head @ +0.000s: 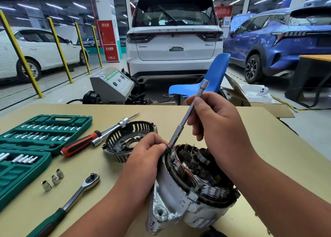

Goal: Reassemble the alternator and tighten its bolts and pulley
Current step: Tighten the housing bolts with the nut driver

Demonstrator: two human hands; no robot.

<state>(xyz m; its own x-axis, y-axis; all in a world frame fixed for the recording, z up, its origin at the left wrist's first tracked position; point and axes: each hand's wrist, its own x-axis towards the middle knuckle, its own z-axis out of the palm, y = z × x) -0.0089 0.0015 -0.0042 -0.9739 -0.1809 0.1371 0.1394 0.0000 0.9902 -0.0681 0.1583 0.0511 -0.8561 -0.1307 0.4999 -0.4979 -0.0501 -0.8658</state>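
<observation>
The alternator body (pixel 180 197), a worn silver housing with copper windings showing at its open end, lies tilted on the cardboard-covered table (pixel 111 186). My left hand (pixel 145 156) grips its upper left rim and pinches the lower tip of a long metal extension bar (pixel 188 115). My right hand (pixel 215 122) holds the bar's shaft, which slants up to the right and ends in a socket. The black slotted end cover (pixel 125 141) lies apart on the table, behind my left hand.
A green socket set case (pixel 35 140) lies open at left. A ratchet (pixel 75 192), three loose sockets (pixel 53 179), a red-handled screwdriver (pixel 80 143) and a T-bar lie on the table. A blue chair (pixel 206 82), a grey machine (pixel 111 86) and parked cars stand beyond.
</observation>
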